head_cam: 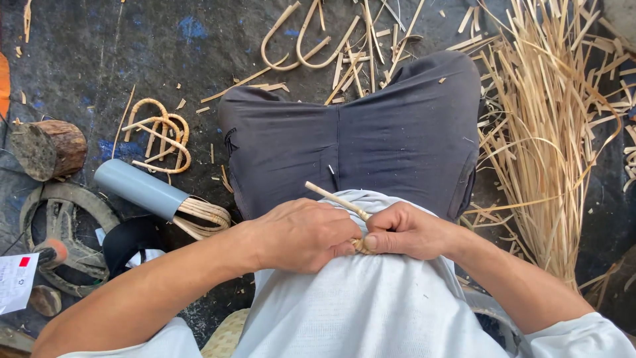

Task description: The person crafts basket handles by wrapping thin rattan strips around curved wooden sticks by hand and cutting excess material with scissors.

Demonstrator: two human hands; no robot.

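Hands [301, 233] closed, pinching cane strip [334, 198]

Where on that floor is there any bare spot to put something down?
Barest is the dark floor at upper left, between the log stub and the bent cane loops. The right side is crowded with a heap of cane strips; the lower left with a grey pipe and a wheel.

Dark floor [146, 46] strewn with cane offcuts; bent cane loops [159, 136], log stub [50, 149], grey pipe [139, 189], loose strips [550, 132].
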